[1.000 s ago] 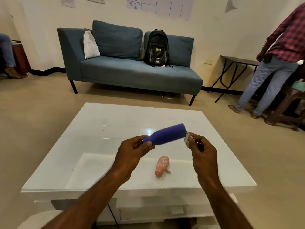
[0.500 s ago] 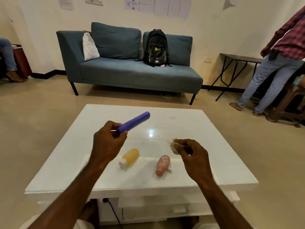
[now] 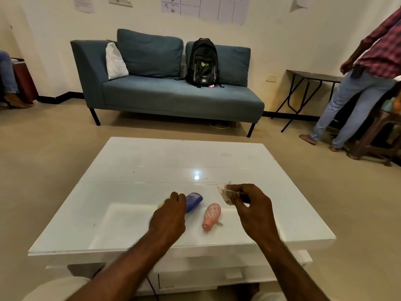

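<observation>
The left hand (image 3: 168, 216) is low over the table (image 3: 152, 170), near the middle of its front edge. Its fingers curl over the near end of the purple bottle (image 3: 193, 202) and hold it. The bottle lies on its side on the glass top, and its far end sticks out past the knuckles, pointing away and a little to the right. A sliver of something yellow (image 3: 161, 205) shows at the left of that hand, mostly hidden beneath it.

The right hand (image 3: 249, 205) hovers above the table towards the front right. Its thumb and fingertips pinch a small crumpled cloth (image 3: 225, 193), which juts out to the left of the hand.

The pink bottle (image 3: 211, 216) lies on its side between the two hands, with its narrow neck towards the front edge. It sits just beside the purple bottle and neither hand touches it.

Beyond the table's far edge a blue sofa (image 3: 173, 96) stands against the wall with a black backpack (image 3: 202, 61) upright on its seat. A person (image 3: 355, 94) stands at the right.
</observation>
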